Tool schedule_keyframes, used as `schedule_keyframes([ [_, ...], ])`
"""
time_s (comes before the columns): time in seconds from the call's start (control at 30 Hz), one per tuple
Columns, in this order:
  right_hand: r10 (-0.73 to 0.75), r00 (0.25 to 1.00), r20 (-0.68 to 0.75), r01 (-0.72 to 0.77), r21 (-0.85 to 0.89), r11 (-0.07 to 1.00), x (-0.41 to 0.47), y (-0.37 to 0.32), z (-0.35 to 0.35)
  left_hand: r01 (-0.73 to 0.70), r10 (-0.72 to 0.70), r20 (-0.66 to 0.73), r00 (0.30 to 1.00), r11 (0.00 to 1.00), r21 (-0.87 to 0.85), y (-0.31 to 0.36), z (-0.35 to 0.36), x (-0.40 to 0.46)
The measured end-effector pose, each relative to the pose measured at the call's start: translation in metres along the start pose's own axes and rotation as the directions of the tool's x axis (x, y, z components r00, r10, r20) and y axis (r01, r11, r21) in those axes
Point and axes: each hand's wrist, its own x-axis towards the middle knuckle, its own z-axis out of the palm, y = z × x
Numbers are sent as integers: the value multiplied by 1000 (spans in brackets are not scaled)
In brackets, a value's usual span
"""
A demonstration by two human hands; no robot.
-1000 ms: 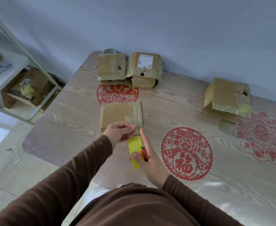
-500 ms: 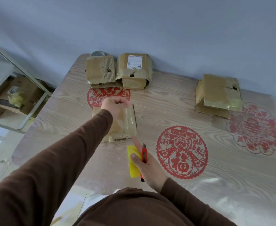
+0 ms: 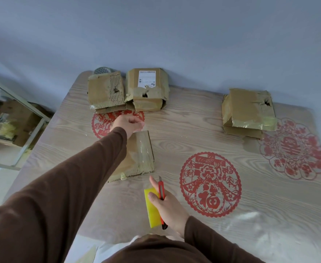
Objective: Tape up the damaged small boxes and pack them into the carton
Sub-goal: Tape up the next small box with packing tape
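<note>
Near the middle of the frame, the left hand (image 3: 130,123) is reached out over the far end of a small cardboard box (image 3: 139,154) lying on the wooden table (image 3: 184,133). Its fingers are curled inward at the box's far edge, and whether they pinch a strip of clear tape there cannot be told. A glossy band of tape runs along the top of this box, and its near edge is ragged.

Lower centre, the right hand (image 3: 166,203) grips a red utility knife (image 3: 162,194) together with a yellow block (image 3: 152,207) (perhaps a sponge or scraper), thumb pressed on the yellow face and forefinger stretched along the knife.

At the upper middle of the frame, against the blue wall, two more damaged boxes stand side by side and touching: a corrugated one with a hole (image 3: 106,91) and one with a white shipping label (image 3: 148,89), torn at its front. A grey round object (image 3: 102,70) peeks out behind them. At upper right a fourth torn box (image 3: 248,111) sits well apart. Red paper-cut decorations (image 3: 210,184) lie flat on the tabletop. At the left edge, a metal shelf (image 3: 13,128) holds cartons.
</note>
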Motion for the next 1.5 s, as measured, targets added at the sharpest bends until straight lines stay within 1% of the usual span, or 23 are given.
schedule_keyframes([
  [0.2,40,999,-25,-42,-65,997,14,7,0,80,-97,64,993,971,224,-12,9,14],
  [0.3,57,998,-26,-58,-36,998,18,8,1,211,-260,94,961,910,358,-2,9,22],
  [0.37,57,998,-27,-57,-3,998,21,8,2,320,-374,80,924,871,372,2,7,26],
  [0.4,57,998,-27,-57,6,998,22,7,2,329,-383,83,920,869,370,3,6,27],
  [0.43,59,998,-26,-58,11,998,23,7,2,296,-346,79,935,883,365,2,5,26],
  [0.47,60,998,-27,-59,13,998,24,7,2,216,-251,51,967,906,363,-2,5,24],
  [0.5,59,998,-28,-58,12,998,25,8,2,89,-101,11,995,924,371,-4,4,18],
  [0.53,57,998,-26,-57,11,998,26,9,2,-62,75,-20,997,923,379,-7,5,10],
  [0.57,59,998,-23,-59,11,998,26,10,2,-215,242,-18,970,890,401,-9,4,0],
  [0.6,62,998,-18,-62,10,998,27,11,2,-353,378,31,925,827,437,-12,3,-8],
  [0.63,64,998,-16,-64,7,998,27,11,2,-462,464,125,877,744,482,-14,3,-16],
  [0.67,62,998,-16,-62,5,998,28,12,2,-525,477,236,846,671,524,-19,3,-22],
  [0.73,61,998,-17,-61,13,998,28,11,1,-518,370,362,855,606,603,-29,6,-25],
  [0.83,70,997,-19,-69,29,997,31,11,2,-457,292,352,889,545,703,-34,14,-20],
  [1.0,81,997,-10,-80,96,992,38,20,4,-537,287,454,843,427,727,-37,-4,-37],
  [1.13,85,996,23,-87,95,992,33,17,2,-523,217,477,852,289,802,-69,-34,-65],
  [1.17,86,996,31,-88,91,992,29,13,2,-518,214,473,855,276,810,-73,-37,-68],
  [1.27,72,997,11,-72,102,992,13,-3,-5,-483,216,433,875,350,803,-62,-39,-66],
  [1.3,66,998,-3,-65,127,990,6,-13,-13,-452,173,420,891,426,783,-57,-41,-63],
  [1.33,39,999,-18,-35,152,988,0,-23,-22,-408,104,425,899,550,729,-52,-44,-57],
  [1.4,-67,997,-47,74,176,982,-12,-51,-45,-254,-22,491,871,835,489,-40,-54,-50],
  [1.43,-121,991,-61,130,176,976,-16,-66,-58,-146,-67,519,852,922,358,-35,-56,-48],
  [1.5,-190,979,-71,199,161,967,-20,-96,-78,18,-144,544,827,973,231,-30,-54,-50],
])
